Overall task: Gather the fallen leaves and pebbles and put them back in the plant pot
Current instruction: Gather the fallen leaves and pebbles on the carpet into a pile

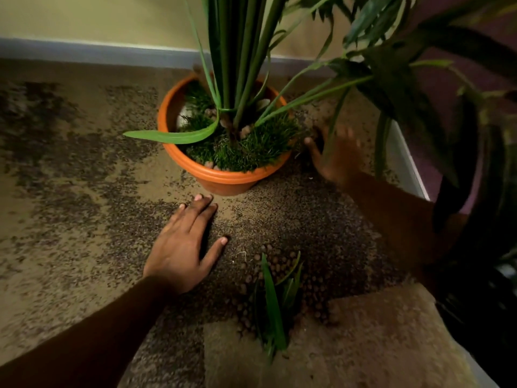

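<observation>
Orange plastic plant pot [223,175] is seen standing on the speckled carpet [70,191] near the skirting board [84,51], filled with grass-like tufts, tall stems and a few pebbles. Fallen leaves [272,298] are laid on the carpet in front of the pot, amid a scatter of brown pebbles [282,263]. Left hand [186,245] is pressed flat on the carpet, fingers spread, nothing held, just beside the pot's base. Right hand [335,155] is blurred at the pot's right side, apparently wide and empty, though this cannot be told for certain.
</observation>
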`<action>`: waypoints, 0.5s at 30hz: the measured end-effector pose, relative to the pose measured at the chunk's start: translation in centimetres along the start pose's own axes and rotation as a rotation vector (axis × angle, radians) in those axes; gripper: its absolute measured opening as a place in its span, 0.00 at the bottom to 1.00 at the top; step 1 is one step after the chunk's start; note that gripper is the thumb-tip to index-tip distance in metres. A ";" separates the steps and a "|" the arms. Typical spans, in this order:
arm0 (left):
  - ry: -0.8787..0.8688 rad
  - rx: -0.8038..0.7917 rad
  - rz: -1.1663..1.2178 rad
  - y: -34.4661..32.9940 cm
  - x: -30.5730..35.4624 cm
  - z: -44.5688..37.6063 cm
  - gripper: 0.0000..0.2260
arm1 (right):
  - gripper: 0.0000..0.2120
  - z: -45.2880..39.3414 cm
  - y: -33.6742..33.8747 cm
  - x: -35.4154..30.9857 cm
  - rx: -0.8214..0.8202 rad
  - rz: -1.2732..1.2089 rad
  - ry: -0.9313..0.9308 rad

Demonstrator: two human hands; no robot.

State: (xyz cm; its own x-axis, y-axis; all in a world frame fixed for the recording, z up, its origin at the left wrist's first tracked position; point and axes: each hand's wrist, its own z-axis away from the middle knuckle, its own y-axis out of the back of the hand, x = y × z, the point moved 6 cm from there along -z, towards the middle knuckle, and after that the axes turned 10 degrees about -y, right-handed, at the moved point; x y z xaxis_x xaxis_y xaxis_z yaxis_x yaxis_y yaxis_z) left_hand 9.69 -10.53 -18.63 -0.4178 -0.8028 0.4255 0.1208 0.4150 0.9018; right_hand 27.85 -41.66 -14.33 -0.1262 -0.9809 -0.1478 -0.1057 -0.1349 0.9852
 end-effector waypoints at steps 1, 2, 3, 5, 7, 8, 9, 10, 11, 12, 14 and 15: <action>0.001 0.001 0.000 0.0 0.0 0.0 0.31 | 0.30 -0.4 -1.9 0.5 -0.103 0.027 -0.018; 0.002 0.002 0.000 0.0 0.0 0.0 0.31 | 0.33 0.0 -3.2 0.8 -0.166 0.043 -0.017; 0.002 0.003 0.001 0.0 0.0 0.0 0.31 | 0.34 0.9 -4.3 0.8 -0.196 0.033 -0.014; 0.002 0.007 0.006 0.0 0.0 0.0 0.31 | 0.34 4.5 -4.7 -0.4 -0.194 -0.014 0.062; 0.000 0.007 0.006 0.0 0.0 0.0 0.31 | 0.31 8.6 -3.6 -1.8 -0.163 -0.066 0.139; 0.000 0.005 0.002 0.0 -0.1 0.0 0.31 | 0.28 10.2 -3.3 -2.1 -0.143 -0.080 0.168; 0.000 0.004 -0.001 0.0 -0.1 0.0 0.31 | 0.25 11.1 -2.7 -2.2 -0.104 -0.070 0.178; 0.001 0.003 -0.001 0.0 -0.1 0.1 0.31 | 0.21 11.5 -1.7 -2.5 -0.048 -0.049 0.168; 0.001 0.004 0.000 0.0 0.0 0.0 0.30 | 0.18 11.4 -0.8 -2.6 0.002 -0.036 0.138; 0.000 0.005 0.000 0.0 0.0 0.1 0.30 | 0.17 10.8 0.0 -2.6 0.042 -0.039 0.098; -0.004 0.010 0.001 0.1 0.0 0.1 0.30 | 0.18 8.6 1.2 -2.5 0.090 -0.098 0.037; -0.002 0.012 0.002 0.1 0.1 0.1 0.30 | 0.17 7.2 1.8 -2.2 0.117 -0.137 0.018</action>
State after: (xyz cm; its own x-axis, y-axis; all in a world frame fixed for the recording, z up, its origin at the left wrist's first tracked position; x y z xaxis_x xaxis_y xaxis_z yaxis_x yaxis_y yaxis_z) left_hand 9.62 -10.51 -18.51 -0.4197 -0.8007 0.4275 0.1111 0.4221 0.8997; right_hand 20.82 -38.76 -12.91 -0.0852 -0.9570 -0.2771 -0.2353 -0.2510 0.9390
